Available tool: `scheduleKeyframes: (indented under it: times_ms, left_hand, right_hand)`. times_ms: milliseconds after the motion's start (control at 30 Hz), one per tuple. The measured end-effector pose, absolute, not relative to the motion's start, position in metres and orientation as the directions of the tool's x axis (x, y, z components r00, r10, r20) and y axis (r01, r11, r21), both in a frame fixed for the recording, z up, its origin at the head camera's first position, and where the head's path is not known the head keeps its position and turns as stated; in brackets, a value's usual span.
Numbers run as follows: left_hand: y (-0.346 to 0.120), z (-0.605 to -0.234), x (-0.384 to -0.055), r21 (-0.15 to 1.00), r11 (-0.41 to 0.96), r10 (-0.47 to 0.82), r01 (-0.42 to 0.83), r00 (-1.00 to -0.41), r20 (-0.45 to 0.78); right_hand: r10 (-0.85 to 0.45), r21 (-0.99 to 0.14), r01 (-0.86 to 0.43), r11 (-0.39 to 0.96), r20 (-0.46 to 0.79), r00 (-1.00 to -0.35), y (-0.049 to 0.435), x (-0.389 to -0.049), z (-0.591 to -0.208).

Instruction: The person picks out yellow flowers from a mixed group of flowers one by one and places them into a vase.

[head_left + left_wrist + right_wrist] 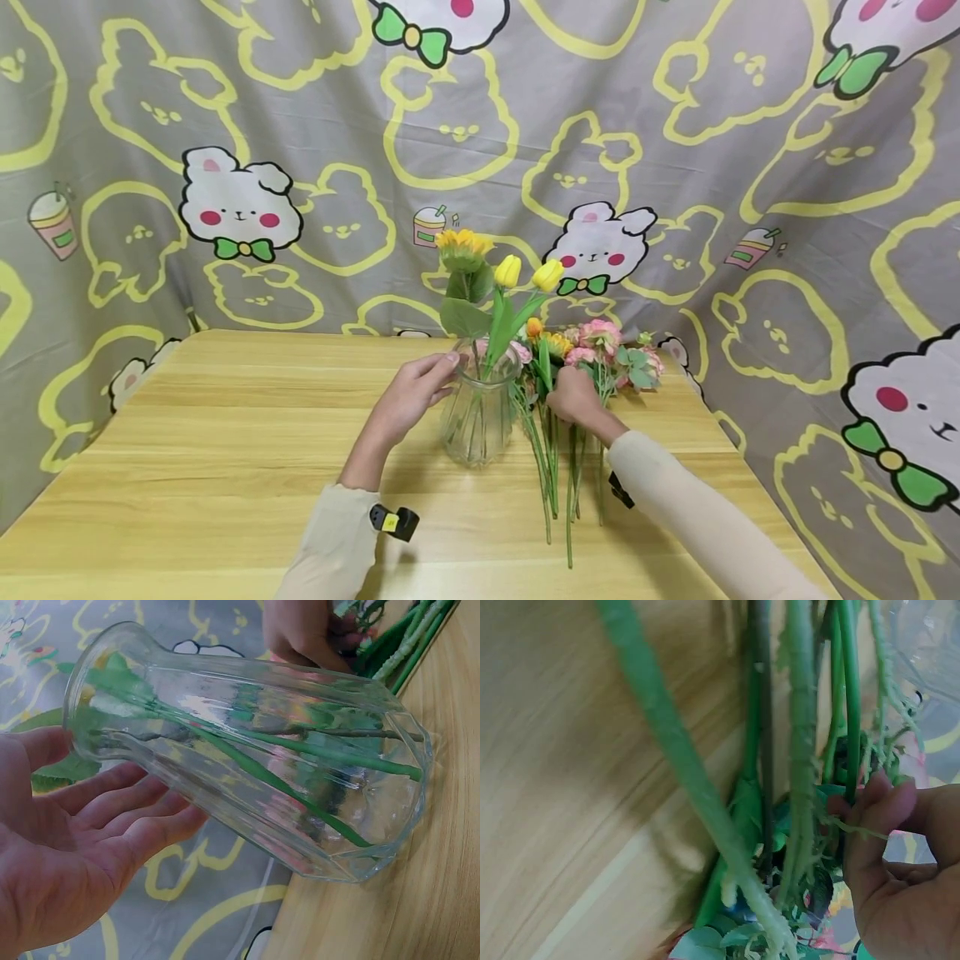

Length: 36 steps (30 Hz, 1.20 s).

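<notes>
A clear glass vase stands upright on the table, holding a sunflower and two yellow tulips. My left hand is at the vase's neck, thumb by the rim and fingers extended along the glass in the left wrist view. To the right of the vase, my right hand reaches into a loose bunch of artificial flowers. Its thumb and forefinger pinch a thin green flower stem in the right wrist view. The bloom on that stem cannot be made out.
Pink flowers, an orange bud and grey-green leaves lie at the table's back right, their stems pointing to the front. Behind the wooden table hangs a patterned cloth.
</notes>
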<state>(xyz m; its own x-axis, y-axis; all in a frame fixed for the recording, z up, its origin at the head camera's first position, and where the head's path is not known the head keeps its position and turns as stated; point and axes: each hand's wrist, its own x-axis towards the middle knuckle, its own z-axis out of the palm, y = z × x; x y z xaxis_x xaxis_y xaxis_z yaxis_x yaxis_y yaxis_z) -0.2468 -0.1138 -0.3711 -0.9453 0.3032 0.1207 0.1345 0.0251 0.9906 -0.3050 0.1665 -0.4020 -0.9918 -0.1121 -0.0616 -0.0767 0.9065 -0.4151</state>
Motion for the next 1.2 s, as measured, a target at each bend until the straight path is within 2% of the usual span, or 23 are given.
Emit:
scheduleKeyframes:
  times_ms: [267,500,867,1100,1200]
  left_hand:
    - [-0.114,-0.369,-0.245,0.992,0.018,0.309,0.124,-0.945,0.112]
    - [-0.114,-0.369,-0.244,0.992,0.023,0.309,0.126,-0.944,0.113]
    - [-0.113,-0.369,-0.244,0.992,0.018,0.307,0.128,-0.944,0.116]
    - [-0.113,-0.369,-0.245,0.991,0.029,0.306,0.133,-0.945,0.118]
    - [-0.113,-0.369,-0.245,0.99,0.029,0.307,0.135,-0.944,0.12]
  right_hand:
    - [-0.106,-0.514,-0.075,0.855,-0.03,-0.994,0.173,-0.307,-0.392]
    - [-0.143,-0.559,-0.143,0.817,0.044,-0.989,0.176,-0.302,-0.38]
    - [-0.111,-0.589,-0.132,0.797,0.073,-0.991,0.179,-0.294,-0.346]
    - [-0.092,-0.538,-0.175,0.825,0.177,-0.98,0.185,-0.298,-0.324]
    - [-0.068,-0.537,-0.153,0.83,0.176,-0.982,0.187,-0.3,-0.31]
